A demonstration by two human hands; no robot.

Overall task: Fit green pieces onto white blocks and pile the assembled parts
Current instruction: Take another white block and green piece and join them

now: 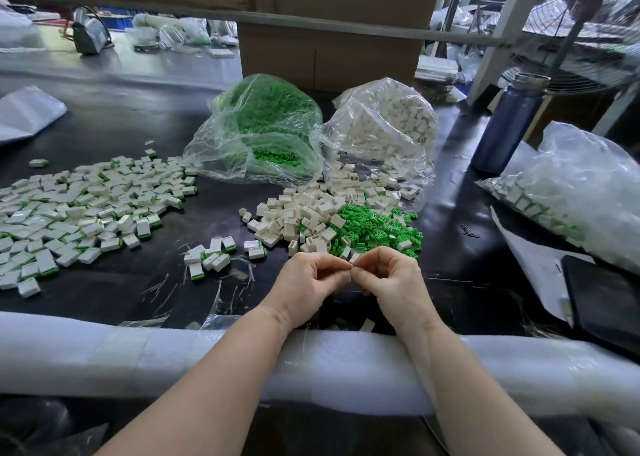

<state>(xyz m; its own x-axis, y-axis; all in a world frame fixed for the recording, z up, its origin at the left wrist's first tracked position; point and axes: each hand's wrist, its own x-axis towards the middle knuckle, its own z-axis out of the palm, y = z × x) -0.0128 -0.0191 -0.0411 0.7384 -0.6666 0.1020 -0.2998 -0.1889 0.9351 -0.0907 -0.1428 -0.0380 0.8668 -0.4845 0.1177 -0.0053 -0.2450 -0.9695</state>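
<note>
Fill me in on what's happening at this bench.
A person is assembling small parts. The left hand and right hand meet fingertip to fingertip, pinching something too hidden to identify. Loose white blocks and green pieces lie just beyond; a big spread of assembled parts sits to the left.

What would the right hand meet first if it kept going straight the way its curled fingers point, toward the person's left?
Almost at once, the left hand: the right hand already has its fingertips against it at the pinch. Whatever they pinch between them is hidden.
</note>
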